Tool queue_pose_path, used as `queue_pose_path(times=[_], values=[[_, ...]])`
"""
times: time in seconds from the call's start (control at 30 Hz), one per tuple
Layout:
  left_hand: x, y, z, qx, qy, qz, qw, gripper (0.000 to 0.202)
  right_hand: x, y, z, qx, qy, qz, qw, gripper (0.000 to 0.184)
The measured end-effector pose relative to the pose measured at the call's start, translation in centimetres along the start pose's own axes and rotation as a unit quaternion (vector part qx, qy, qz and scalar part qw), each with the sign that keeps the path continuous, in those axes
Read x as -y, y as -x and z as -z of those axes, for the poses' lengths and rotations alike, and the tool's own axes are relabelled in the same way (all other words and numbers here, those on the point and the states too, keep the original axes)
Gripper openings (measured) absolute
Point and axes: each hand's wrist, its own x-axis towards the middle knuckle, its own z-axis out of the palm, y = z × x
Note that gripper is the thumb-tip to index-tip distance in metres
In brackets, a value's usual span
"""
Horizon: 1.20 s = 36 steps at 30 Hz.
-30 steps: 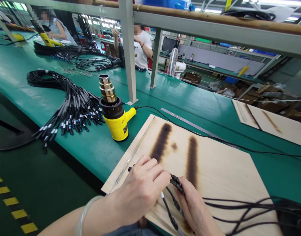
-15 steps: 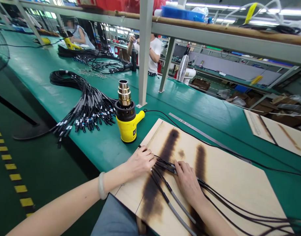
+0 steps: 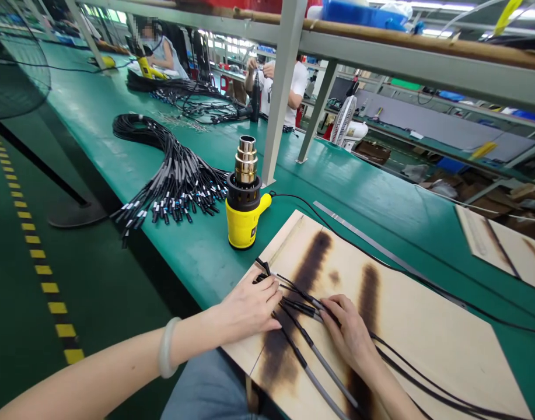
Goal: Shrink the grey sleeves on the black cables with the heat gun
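Observation:
My left hand (image 3: 253,304), with a pale bangle on its wrist, is closed over the connector ends of several black cables (image 3: 293,304). Black tips stick out beyond its fingers. To the right, my right hand (image 3: 349,333) has its fingers wrapped round the same cables farther along. Two grey-sleeved cables (image 3: 322,373) run beneath and between the hands toward me. All of this lies on a pale wooden board (image 3: 437,332) with dark scorched bands. A yellow heat gun (image 3: 241,224) stands beyond my left hand, its metal nozzle pointing up.
A large bundle of black cables (image 3: 175,157) lies on the green bench (image 3: 197,256) at left. The heat gun's cord and a steel ruler (image 3: 363,236) lie behind the board. A shelf post (image 3: 281,99) rises behind the gun. Two people work farther back. Another scorched board (image 3: 507,251) is at right.
The view has swung so the bench things sit farther right. More cable tips show past my left hand's fingers, and the cables between my hands are more spread out.

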Motion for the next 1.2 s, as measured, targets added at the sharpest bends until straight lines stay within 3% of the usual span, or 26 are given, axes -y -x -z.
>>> queue_pose_path(times=[0.2, 0.43, 0.73, 0.9, 1.07, 1.2], values=[[0.7, -2.0, -0.4, 0.004, -0.006, 0.009, 1.0, 0.006, 0.4, -0.9, 0.8, 0.067, -0.009, 0.01, 0.998, 0.025], [2.0, -4.4, -1.0, 0.055, 0.039, 0.033, 0.997, 0.006, -0.4, -0.3, 1.4, 0.03, 0.043, 0.073, 0.996, 0.02], [2.2, -4.2, -1.3, 0.127, 0.063, 0.013, 0.99, 0.011, -0.8, 0.4, 0.9, 0.031, 0.116, 0.097, 0.988, 0.022], [2.0, -4.0, -1.0, 0.129, 0.055, 0.002, 0.99, 0.007, -0.5, 0.7, 1.1, 0.049, 0.166, 0.109, 0.979, 0.028], [2.0, -3.6, -1.4, 0.114, 0.053, 0.008, 0.992, 0.008, -0.6, 0.9, 0.9, 0.042, 0.127, 0.122, 0.983, 0.033], [1.8, -3.6, -1.2, 0.126, 0.053, 0.006, 0.991, 0.009, -0.2, 0.4, 0.7, 0.055, 0.029, 0.077, 0.995, 0.024]])
